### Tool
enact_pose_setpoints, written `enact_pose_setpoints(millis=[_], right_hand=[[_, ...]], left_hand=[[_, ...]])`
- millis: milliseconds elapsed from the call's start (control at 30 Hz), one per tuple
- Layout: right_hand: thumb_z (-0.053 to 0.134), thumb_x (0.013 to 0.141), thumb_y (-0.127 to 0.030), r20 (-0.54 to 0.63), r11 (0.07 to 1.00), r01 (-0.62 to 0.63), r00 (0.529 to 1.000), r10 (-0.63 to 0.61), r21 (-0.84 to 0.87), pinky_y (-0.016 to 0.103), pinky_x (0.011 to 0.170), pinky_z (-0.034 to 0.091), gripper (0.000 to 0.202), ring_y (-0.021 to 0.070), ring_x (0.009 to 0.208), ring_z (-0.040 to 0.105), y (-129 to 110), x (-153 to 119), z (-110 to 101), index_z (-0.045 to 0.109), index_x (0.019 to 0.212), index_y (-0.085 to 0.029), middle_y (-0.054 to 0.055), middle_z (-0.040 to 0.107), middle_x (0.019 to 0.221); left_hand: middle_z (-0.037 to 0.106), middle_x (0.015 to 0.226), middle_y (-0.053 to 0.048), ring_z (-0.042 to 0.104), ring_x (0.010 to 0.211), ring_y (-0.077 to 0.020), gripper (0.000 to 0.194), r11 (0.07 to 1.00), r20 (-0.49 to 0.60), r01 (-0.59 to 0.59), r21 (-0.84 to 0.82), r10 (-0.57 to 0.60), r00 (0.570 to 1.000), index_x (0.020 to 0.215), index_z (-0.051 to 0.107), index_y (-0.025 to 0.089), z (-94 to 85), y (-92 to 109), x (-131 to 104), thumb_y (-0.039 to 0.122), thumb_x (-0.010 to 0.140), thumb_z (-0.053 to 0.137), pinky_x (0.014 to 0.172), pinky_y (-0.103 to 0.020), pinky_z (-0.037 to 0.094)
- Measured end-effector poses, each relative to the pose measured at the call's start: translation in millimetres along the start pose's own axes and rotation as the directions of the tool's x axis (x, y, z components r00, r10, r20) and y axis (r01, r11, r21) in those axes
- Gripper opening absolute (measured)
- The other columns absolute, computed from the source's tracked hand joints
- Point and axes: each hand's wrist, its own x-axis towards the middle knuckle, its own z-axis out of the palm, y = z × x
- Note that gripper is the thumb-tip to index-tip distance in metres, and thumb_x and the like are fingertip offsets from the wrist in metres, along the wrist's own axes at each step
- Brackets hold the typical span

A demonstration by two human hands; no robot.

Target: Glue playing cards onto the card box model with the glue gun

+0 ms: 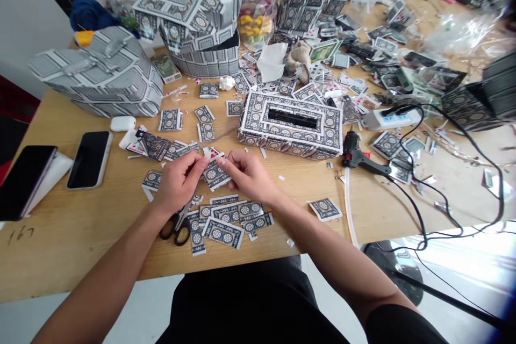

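Observation:
My left hand [180, 178] and my right hand [249, 174] face each other over the table, thumbs and fingers pinched on a small white-edged card piece [213, 159] between them. Beneath the hands lies a patterned card [215, 176]. Black-handled scissors [177, 227] rest beside my left wrist, partly hidden by it. Nearer the table's front edge are several cut card pieces [223, 232], some overlapping. Just beyond my right hand stands a box made of folded cards [291, 124] with a dark slot in its top.
A glue gun [357, 151] with a black cable lies right of the box, near a power strip [391, 118]. Two phones [89, 160] are at the left. Card-woven baskets [116, 72] and heaps of cards [382, 59] fill the back. One loose card [324, 209] lies at right front.

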Motion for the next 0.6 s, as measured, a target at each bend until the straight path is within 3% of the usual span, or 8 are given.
enact_pose_setpoints(millis=[100, 200, 333, 600], right_hand=[[0.062, 0.104, -0.066, -0.071, 0.99, 0.051, 0.996, -0.061, -0.133, 0.027, 0.054, 0.034, 0.056, 0.0108, 0.051, 0.049, -0.5, 0.6, -1.6, 0.047, 0.069, -0.024, -0.006, 0.052, 0.053], [0.063, 0.104, -0.064, -0.133, 0.986, 0.07, 0.987, -0.091, -0.153, 0.028, 0.056, 0.032, 0.056, 0.0118, 0.055, 0.046, 2.7, 1.9, -1.8, 0.047, 0.068, -0.024, -0.005, 0.051, 0.055], [0.065, 0.102, -0.066, -0.137, 0.994, 0.077, 0.987, -0.087, -0.071, 0.029, 0.057, 0.031, 0.055, 0.0128, 0.057, 0.045, 7.8, 3.4, -1.3, 0.049, 0.07, -0.024, -0.005, 0.052, 0.057], [0.089, 0.083, -0.056, -0.026, 0.988, 0.062, 0.998, -0.059, 0.139, 0.029, 0.057, 0.034, 0.045, 0.0122, 0.061, 0.047, 2.6, 4.1, -1.8, 0.06, 0.085, -0.022, -0.005, 0.059, 0.071]], left_hand=[[0.077, 0.098, -0.004, 0.072, 0.085, -0.0186, 0.021, 0.995, 0.003, -0.094, 0.036, 0.094, 0.996, 0.112, 0.071, 0.022, 0.9, -1.5, -0.4, 0.041, 0.107, 0.064, 0.078, -0.03, 0.057], [0.074, 0.132, -0.012, 0.073, 0.118, -0.0279, 0.051, 0.963, 0.06, -0.254, 0.085, 0.25, 0.966, 0.141, 0.063, 0.022, 4.0, -3.1, -1.2, 0.046, 0.098, 0.078, 0.099, -0.04, 0.062], [0.072, 0.133, -0.013, 0.072, 0.122, -0.0291, 0.056, 0.935, 0.055, -0.33, 0.131, 0.325, 0.944, 0.147, 0.059, 0.024, 8.0, -4.7, -2.1, 0.043, 0.099, 0.08, 0.101, -0.044, 0.064], [0.076, 0.129, -0.011, 0.076, 0.116, -0.0294, 0.055, 0.944, 0.025, -0.281, 0.171, 0.281, 0.959, 0.143, 0.063, 0.023, 3.4, -8.9, -0.7, 0.046, 0.097, 0.081, 0.101, -0.045, 0.065]])
